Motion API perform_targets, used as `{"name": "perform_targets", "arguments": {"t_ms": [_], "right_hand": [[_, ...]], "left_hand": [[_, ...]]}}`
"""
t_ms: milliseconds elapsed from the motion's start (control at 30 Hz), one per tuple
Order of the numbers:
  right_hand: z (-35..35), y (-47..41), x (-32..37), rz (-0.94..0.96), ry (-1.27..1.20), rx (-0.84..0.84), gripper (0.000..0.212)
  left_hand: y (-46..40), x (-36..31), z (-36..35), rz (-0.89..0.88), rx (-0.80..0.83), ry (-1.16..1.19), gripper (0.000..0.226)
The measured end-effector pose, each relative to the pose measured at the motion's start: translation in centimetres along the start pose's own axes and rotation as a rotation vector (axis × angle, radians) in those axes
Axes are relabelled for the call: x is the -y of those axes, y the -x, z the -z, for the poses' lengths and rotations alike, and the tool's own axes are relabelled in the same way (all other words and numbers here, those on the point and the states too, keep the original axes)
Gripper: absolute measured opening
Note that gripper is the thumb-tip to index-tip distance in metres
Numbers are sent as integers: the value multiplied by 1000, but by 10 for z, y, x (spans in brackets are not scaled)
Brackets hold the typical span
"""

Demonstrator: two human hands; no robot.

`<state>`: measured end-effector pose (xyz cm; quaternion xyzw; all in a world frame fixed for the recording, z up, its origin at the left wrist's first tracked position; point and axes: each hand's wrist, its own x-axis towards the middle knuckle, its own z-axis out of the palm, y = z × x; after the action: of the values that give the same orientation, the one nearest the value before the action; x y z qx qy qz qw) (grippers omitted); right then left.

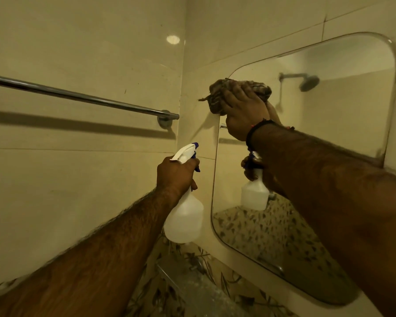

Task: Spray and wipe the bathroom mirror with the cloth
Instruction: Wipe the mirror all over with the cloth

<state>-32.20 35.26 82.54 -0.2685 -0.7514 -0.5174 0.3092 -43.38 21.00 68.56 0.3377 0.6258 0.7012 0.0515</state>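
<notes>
The rounded-corner bathroom mirror (pixel 343 106) hangs on the right wall. My right hand (pixel 242 110) presses a bunched brown patterned cloth (pixel 226 88) against the mirror's upper left edge. My left hand (pixel 176 175) grips the neck of a white spray bottle (pixel 184 216) with a white and blue trigger head, held upright just left of the mirror, nozzle pointing toward the wall. The bottle and my arm are reflected in the glass.
A chrome towel rail (pixel 78 96) runs along the beige tiled wall on the left, ending at a mount near the corner. A glass shelf (pixel 192 287) sits below the bottle over leaf-patterned tiles. A shower head shows as a reflection in the mirror.
</notes>
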Motion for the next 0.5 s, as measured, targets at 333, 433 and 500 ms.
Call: {"name": "perform_targets", "arguments": {"t_ms": [333, 433, 500], "right_hand": [[-25, 47, 55, 94, -53, 77, 60], [-31, 68, 73, 128, -77, 108, 59], [-35, 81, 84, 149, -102, 125, 59]], "left_hand": [[20, 21, 1, 21, -10, -30, 50], [28, 27, 0, 29, -6, -46, 52], [33, 31, 0, 39, -7, -50, 51]]}}
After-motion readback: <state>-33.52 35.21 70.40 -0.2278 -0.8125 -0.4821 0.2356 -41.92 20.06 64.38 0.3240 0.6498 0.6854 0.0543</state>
